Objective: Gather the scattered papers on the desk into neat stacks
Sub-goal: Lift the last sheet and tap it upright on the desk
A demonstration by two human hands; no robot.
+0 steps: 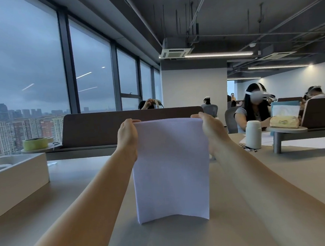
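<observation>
papers [170, 166] plain white, faint lilac cast | desk [81, 188] beige | divider [100, 127] dark brown | tape [35, 143] yellow-green | bottle [253, 134] white | box [17, 179] cream | tissue pack [283, 121] yellow | headset [258, 95] white | ceiling [227, 12] dark grey | sky [18, 56] blue-grey

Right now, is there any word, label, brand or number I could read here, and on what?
No text here can be read.
The stack of papers, held upright by the left hand and right hand: facing side looks blank.
The yellow pack: a small mark, too blurred to read.
The white bottle: no label shows.
</observation>
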